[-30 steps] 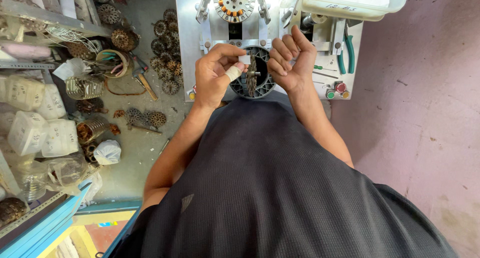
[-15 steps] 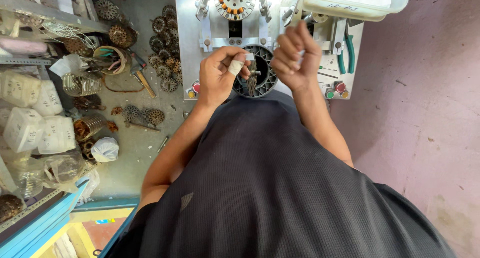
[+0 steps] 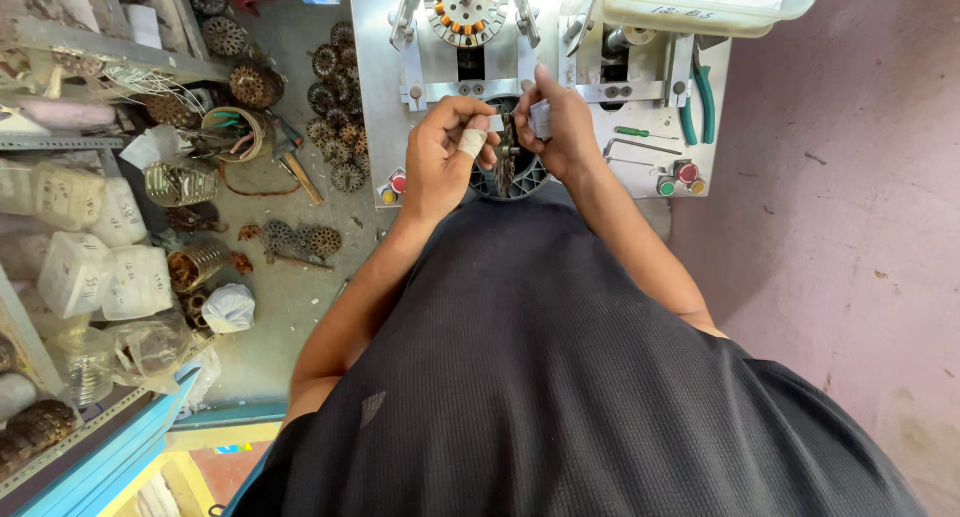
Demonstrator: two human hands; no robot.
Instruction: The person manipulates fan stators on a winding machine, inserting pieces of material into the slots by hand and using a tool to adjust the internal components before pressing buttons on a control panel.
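Note:
My left hand, with a taped finger, pinches a small pale strip right over a round slotted stator core that sits in the grey metal machine table. On the core's right side my right hand is closed around a small bundle of pale strips, its index finger pointing up. Both hands hover close together above the core, and they hide most of it. A second wound stator with orange and white tips sits at the top of the machine.
Red, yellow and green push buttons are on the machine front. Green-handled pliers lie at the right, under a white plastic box. Several wound coils litter the floor at left, beside shelves with plastic bags. At right is a pink wall.
Both hands have drawn closer together over the core. My right hand moved down and left, and the left hand's strip now sits at the core's top edge.

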